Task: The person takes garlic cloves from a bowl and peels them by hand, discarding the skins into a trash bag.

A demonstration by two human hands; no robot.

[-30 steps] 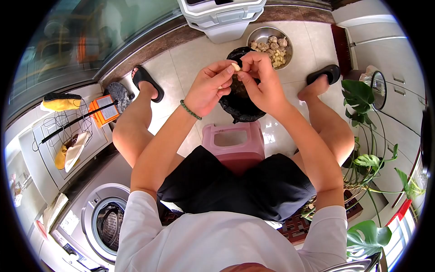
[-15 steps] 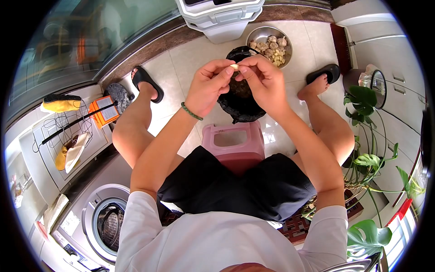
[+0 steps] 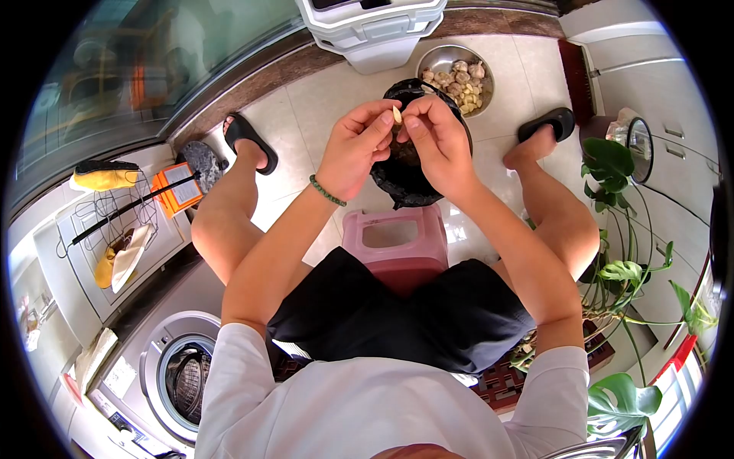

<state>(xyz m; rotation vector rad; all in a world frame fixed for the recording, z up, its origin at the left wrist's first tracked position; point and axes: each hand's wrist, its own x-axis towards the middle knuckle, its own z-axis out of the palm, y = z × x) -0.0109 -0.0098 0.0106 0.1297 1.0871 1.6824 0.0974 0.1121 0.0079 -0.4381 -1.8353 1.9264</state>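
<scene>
A pale garlic clove [image 3: 397, 115] is pinched upright between the thumb and fingers of my left hand [image 3: 352, 153]. Close against it, my right hand [image 3: 440, 145] has its thumb and forefinger drawn together at the clove's side; whatever is between those fingertips is too small to make out. Both hands are above a bin lined with a black bag [image 3: 401, 187], whose contents are dark and partly covered by the hands. Beyond it on the floor, a metal bowl [image 3: 489, 76] holds whole garlic bulbs [image 3: 462, 70] and peeled cloves [image 3: 469, 99].
A pink plastic stool [image 3: 394, 256] stands between my legs, nearer than the bin. Stacked grey-white containers [image 3: 375, 34] are at the back. To the left are a washing machine [image 3: 180, 375] and an orange box [image 3: 177, 187]; a leafy plant [image 3: 612, 164] spreads on the right.
The clove has turned from lying level between both hands to pointing upward in my left fingers. My right hand has shifted slightly down and its fingertips have come away from the clove's end.
</scene>
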